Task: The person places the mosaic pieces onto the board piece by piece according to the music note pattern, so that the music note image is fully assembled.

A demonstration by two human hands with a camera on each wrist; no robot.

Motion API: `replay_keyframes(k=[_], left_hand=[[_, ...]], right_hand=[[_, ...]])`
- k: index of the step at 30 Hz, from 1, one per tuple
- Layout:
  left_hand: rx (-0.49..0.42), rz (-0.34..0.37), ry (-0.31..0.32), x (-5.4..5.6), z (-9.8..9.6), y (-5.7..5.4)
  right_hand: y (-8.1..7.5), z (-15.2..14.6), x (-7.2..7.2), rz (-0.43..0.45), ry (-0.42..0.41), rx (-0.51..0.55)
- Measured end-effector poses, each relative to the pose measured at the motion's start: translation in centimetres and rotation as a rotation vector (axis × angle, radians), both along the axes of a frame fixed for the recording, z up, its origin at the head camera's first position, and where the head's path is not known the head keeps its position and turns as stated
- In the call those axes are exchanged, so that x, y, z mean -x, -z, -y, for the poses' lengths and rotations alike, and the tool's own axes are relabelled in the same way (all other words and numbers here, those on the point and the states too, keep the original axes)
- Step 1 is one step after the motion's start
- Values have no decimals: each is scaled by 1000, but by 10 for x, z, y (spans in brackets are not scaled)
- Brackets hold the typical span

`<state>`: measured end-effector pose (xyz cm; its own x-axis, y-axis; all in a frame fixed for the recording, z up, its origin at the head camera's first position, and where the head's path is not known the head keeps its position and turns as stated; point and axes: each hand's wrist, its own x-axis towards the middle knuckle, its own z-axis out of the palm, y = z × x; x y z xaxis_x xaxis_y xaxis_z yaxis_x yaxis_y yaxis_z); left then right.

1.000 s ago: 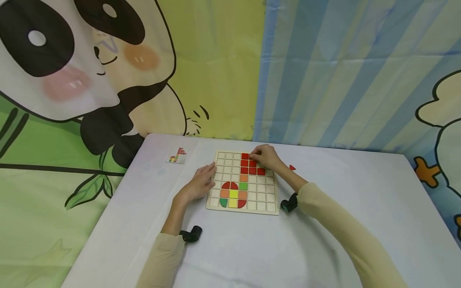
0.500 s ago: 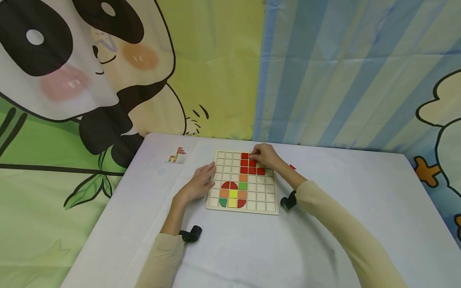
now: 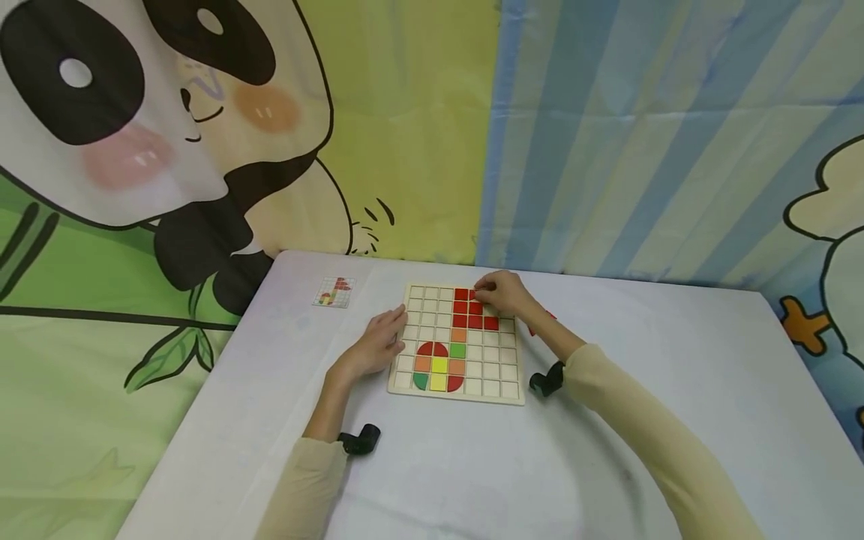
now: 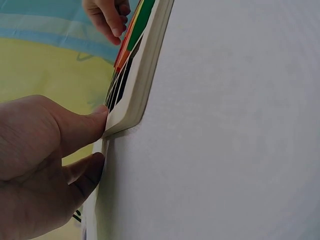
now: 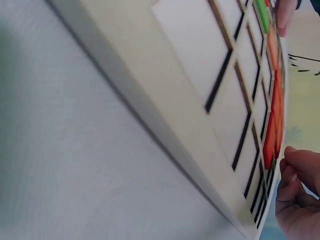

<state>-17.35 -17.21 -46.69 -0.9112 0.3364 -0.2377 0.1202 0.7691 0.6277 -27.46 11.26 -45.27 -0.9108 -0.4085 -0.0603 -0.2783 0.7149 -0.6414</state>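
Observation:
A pale wooden grid board lies on the white table with red, orange, yellow and green tiles in its cells. My right hand is over its top edge, thumb and finger curled together, fingertips at a red tile in the top row. The fingers partly cover this tile, and its full shape is hidden. In the right wrist view, my right hand is beside the red tiles. My left hand rests against the board's left edge, fingers extended. In the left wrist view its thumb touches the board's side.
A small pattern card lies left of the board on the table. Loose red pieces sit right of the board, partly hidden by my right forearm. A printed panda curtain hangs behind the table.
My right hand has shifted slightly right along the top of the board. More of the red tile at its fingertips now shows. My left hand stays put.

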Motion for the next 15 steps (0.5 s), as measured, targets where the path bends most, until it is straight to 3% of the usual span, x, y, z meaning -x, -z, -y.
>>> replay_keyframes(k=[8, 15], left_hand=[[19, -10, -13, 1, 0, 2], [10, -4, -6, 1, -1, 3]], right_hand=[[-17, -28, -12, 6, 30, 79], [-12, -77, -45, -8, 84, 31]])
